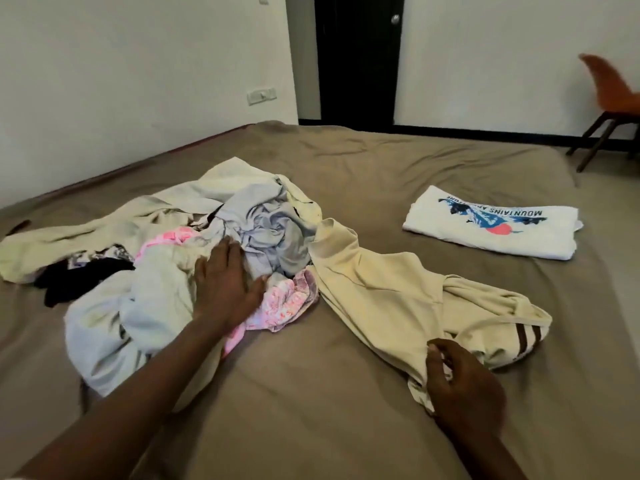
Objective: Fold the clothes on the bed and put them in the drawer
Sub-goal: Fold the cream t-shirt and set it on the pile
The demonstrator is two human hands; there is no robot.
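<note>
R grip (460,379) on shirt (381,292); bed (311,393), white walls (138,64)

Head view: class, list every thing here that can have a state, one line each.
white printed T-shirt: folded, flat on the bed.
cream garment: unfolded, spread out.
clothes pile: unfolded, heaped.
left hand: flat, resting on the clothes pile.
right hand: pinching the cream garment's edge.
door: looks shut.
</note>
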